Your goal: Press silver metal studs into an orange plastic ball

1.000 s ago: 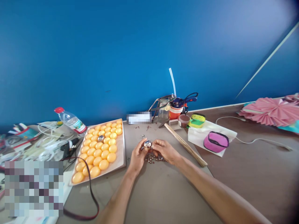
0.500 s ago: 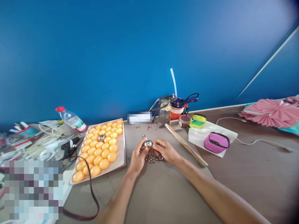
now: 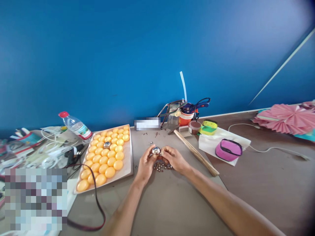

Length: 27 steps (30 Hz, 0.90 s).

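Observation:
A small ball [image 3: 156, 150] covered in shiny silver pieces is held above the grey table. My left hand [image 3: 146, 162] is closed around its left side, thumb below and fingers behind. At the ball's right edge, my right hand [image 3: 173, 159] has thumb and fingers pinched together, touching it; anything tiny between those fingertips is hidden. Beneath both hands lies a pile of small shiny pieces [image 3: 162, 167], partly covered by the right hand. To the left, a shallow white tray [image 3: 128, 159] carries rows of orange balls [image 3: 103, 160] and one silver-covered ball [image 3: 107, 145].
A wooden stick [image 3: 197, 153] lies right of my hands. Behind stand a glass jar [image 3: 173, 119] and an orange cup [image 3: 185, 119] with tools. Farther right are a pink container [image 3: 228, 150] and a yellow-green one [image 3: 208, 127]. Cables and a bottle [image 3: 76, 127] crowd the left.
Hardly anything differs. Both hands stay at the silver-covered ball, with at most a slight shift of the fingers; the whole view has drifted very slightly.

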Each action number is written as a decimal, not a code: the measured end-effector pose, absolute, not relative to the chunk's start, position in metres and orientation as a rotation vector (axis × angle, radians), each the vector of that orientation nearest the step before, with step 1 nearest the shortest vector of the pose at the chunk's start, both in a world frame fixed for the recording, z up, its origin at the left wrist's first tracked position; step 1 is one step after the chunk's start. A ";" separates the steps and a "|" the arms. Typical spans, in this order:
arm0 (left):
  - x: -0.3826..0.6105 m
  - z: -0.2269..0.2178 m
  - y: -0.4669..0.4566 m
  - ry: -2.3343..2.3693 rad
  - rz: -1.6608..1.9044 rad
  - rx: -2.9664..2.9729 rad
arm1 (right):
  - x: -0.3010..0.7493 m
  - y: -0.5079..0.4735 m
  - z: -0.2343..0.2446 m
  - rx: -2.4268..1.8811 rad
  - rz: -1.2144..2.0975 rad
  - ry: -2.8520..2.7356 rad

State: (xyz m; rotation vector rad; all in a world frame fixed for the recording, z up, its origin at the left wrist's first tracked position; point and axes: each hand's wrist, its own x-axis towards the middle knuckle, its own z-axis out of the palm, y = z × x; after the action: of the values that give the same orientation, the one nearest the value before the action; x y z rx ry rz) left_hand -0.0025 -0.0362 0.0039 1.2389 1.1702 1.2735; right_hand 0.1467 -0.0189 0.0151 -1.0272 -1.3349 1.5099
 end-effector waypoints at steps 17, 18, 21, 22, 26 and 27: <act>-0.005 0.006 -0.039 1.281 1.217 1.411 | 0.145 -0.022 0.017 -1.053 1.461 -1.379; -0.005 0.006 -0.039 1.287 1.217 1.420 | 0.145 -0.022 0.017 -1.060 1.441 -1.395; -0.005 0.008 -0.040 1.301 1.218 1.427 | 0.144 -0.022 0.014 -1.096 1.390 -1.424; -0.005 0.008 -0.040 1.302 1.217 1.425 | 0.144 -0.022 0.014 -1.110 1.384 -1.413; -0.002 0.006 -0.041 1.284 1.223 1.415 | 0.141 -0.020 0.011 -1.150 1.403 -1.309; -0.001 0.005 -0.041 1.275 1.237 1.404 | 0.141 -0.020 0.011 -1.140 1.421 -1.276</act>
State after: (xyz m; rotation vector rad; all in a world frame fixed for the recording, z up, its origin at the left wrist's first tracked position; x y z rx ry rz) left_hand -0.0014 -0.0413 0.0055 1.4036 1.2747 1.2373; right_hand 0.1409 -0.0196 0.0110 -1.1399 -1.2759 1.4215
